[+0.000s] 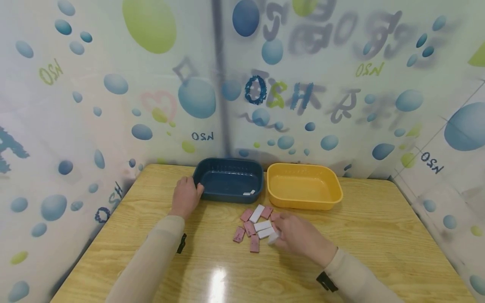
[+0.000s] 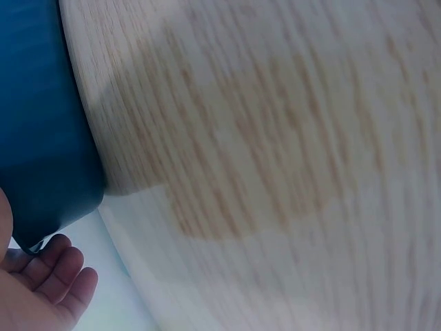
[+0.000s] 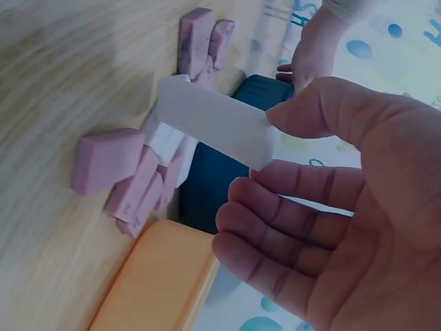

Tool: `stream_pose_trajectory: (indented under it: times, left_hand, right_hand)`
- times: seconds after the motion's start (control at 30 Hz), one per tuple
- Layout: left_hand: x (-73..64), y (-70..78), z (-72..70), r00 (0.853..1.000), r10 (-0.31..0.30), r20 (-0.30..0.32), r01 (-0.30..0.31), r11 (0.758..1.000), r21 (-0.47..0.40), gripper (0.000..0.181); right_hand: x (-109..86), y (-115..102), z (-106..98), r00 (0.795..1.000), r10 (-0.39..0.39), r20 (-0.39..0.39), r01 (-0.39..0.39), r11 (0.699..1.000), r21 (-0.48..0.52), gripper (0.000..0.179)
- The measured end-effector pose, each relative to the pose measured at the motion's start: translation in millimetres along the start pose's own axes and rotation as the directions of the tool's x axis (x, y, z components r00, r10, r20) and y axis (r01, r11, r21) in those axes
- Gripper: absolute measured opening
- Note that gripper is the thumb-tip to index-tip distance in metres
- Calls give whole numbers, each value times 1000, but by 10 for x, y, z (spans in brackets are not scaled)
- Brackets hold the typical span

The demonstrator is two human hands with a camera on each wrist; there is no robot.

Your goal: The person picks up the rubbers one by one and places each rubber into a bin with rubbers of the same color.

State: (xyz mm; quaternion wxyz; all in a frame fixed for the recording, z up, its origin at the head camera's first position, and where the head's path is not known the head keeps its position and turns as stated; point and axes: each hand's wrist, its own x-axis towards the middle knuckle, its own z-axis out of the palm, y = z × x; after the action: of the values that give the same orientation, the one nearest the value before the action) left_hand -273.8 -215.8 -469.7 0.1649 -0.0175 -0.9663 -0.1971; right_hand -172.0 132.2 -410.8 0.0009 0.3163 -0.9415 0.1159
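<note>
My right hand (image 1: 299, 233) pinches a white eraser (image 3: 213, 121) between thumb and index finger; the other fingers are bent below it in the right wrist view. Under and beside that hand lies a loose group of pink erasers (image 1: 254, 243) and white erasers (image 1: 262, 226). At the left end of the dark blue basket (image 1: 229, 198), my left hand (image 1: 186, 195) grips the rim. Its fingers (image 2: 62, 276) curl around the basket's corner in the left wrist view. Two small white pieces (image 1: 248, 193) lie inside the blue basket, near its right front corner.
A yellow basket (image 1: 305, 204) stands just right of the blue one, behind the erasers. Both baskets sit near the back edge of the wooden table (image 1: 212, 256). A patterned wall covering (image 1: 242, 126) rises behind the table and along its sides.
</note>
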Motion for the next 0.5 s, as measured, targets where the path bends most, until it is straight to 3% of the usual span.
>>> stream_pose_trajectory:
  times: [0.27, 0.5]
  left_hand:
    - [7, 2, 1, 1000, 1, -2, -1, 1000, 6, 30]
    - [6, -1, 6, 1000, -4, -5, 4, 1000, -11, 31]
  right_hand:
    - [81, 18, -80, 994, -49, -95, 45, 998, -40, 16]
    - [155, -1, -135, 992, 14, -124, -16, 1000, -17, 11]
